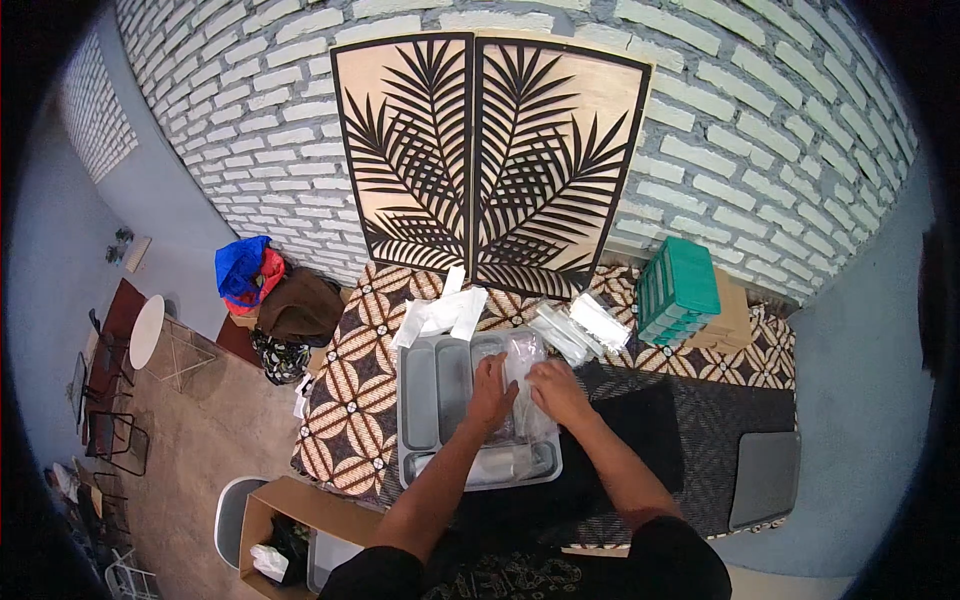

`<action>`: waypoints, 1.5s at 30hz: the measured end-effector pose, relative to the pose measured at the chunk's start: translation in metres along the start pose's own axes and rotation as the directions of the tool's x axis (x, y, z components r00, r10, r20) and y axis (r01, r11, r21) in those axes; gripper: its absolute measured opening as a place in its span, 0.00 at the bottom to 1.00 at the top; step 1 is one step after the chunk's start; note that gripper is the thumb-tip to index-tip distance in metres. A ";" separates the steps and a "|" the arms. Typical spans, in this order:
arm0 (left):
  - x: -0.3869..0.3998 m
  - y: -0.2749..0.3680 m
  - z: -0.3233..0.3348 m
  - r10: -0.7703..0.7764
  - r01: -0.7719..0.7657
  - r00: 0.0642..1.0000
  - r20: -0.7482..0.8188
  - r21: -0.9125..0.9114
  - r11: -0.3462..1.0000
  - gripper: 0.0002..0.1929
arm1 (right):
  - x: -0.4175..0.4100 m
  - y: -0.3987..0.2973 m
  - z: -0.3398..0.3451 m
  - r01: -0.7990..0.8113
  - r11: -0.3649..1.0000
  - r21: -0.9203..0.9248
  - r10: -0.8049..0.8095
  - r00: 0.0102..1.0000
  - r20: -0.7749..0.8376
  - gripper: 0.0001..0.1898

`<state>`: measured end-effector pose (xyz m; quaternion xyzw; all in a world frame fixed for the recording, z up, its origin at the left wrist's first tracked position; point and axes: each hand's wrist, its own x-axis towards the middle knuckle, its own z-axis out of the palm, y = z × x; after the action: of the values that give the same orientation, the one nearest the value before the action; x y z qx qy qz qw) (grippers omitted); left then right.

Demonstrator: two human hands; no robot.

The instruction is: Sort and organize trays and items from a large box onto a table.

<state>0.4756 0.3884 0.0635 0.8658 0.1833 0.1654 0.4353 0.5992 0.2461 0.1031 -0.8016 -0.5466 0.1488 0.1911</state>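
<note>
A grey plastic cutlery tray [420, 397] with several long compartments lies on the table in front of me. In its right-hand part rests a clear plastic packet [527, 410], with pale contents I cannot make out. My right hand [559, 394] has its fingers curled on the packet's right edge. At the packet's left side, my left hand [491, 394] reaches down into the tray with thumb and fingers apart; its grip is partly hidden. Another clear-wrapped bundle [502, 463] lies crosswise in the front compartment, partly behind my left forearm.
White paper packets [442, 315] and clear-wrapped packets [585, 326] lie behind the tray. A green drawer unit [679, 292] stands back right beside a cardboard box [724, 315]. A grey flat panel [765, 480] lies far right. Left of me stands an open carton [300, 495].
</note>
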 end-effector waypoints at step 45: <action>-0.021 -0.004 -0.003 -0.057 0.020 0.966 -0.252 -0.147 0.989 0.26 | 0.013 0.069 -0.076 -0.240 0.873 0.424 0.350 0.914 -0.203 0.22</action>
<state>0.4555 0.3832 0.0597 0.7999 0.2422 0.2798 0.4725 0.6942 0.2246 0.1378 -0.8344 -0.3442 0.1701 0.3954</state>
